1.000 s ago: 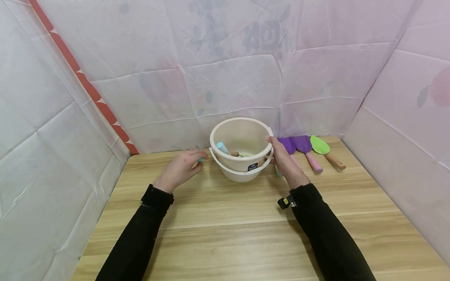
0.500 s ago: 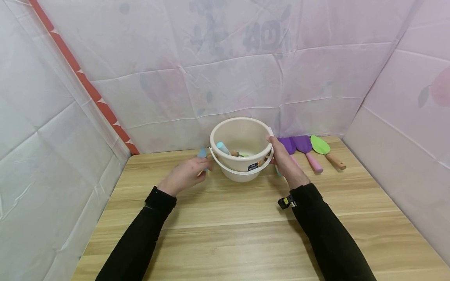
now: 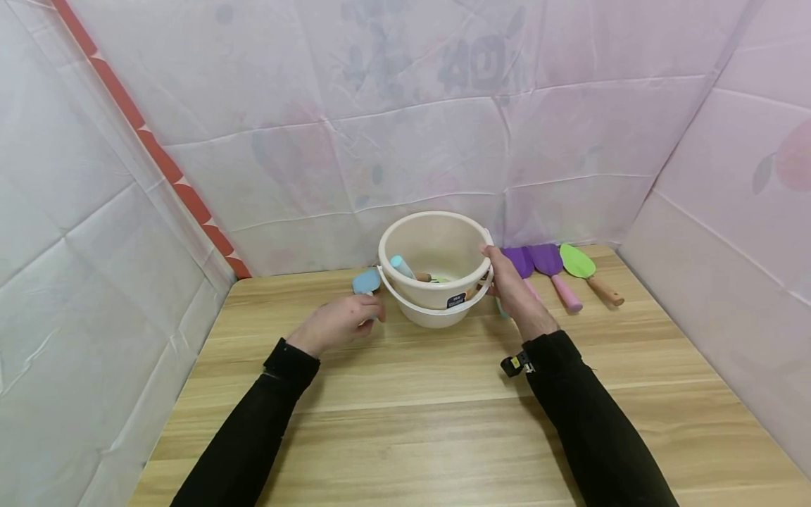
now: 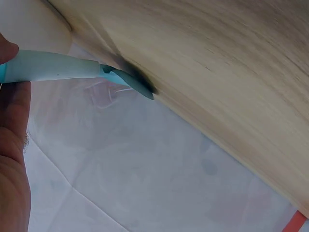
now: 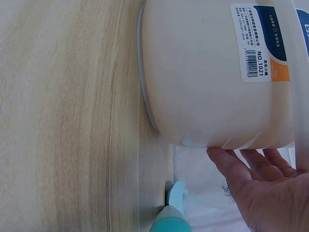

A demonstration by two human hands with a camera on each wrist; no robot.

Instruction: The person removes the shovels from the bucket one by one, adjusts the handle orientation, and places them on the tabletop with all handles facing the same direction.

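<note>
Cream bucket (image 3: 437, 271) upright; blue trowel (image 3: 366, 282) beside.

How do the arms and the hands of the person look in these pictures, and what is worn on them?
Both arms are covered by long black sleeves that end at the wrists. The left hand and the right hand are bare, with no gloves. At the right wrist a small black device with a yellowish mark sits at the sleeve's cuff. The left cuff looks thick, as if a black band lies over it.

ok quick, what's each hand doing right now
Left hand: holds the light blue trowel by its handle.
Right hand: fingers rest against the cream bucket; no curled grip shows.
</note>
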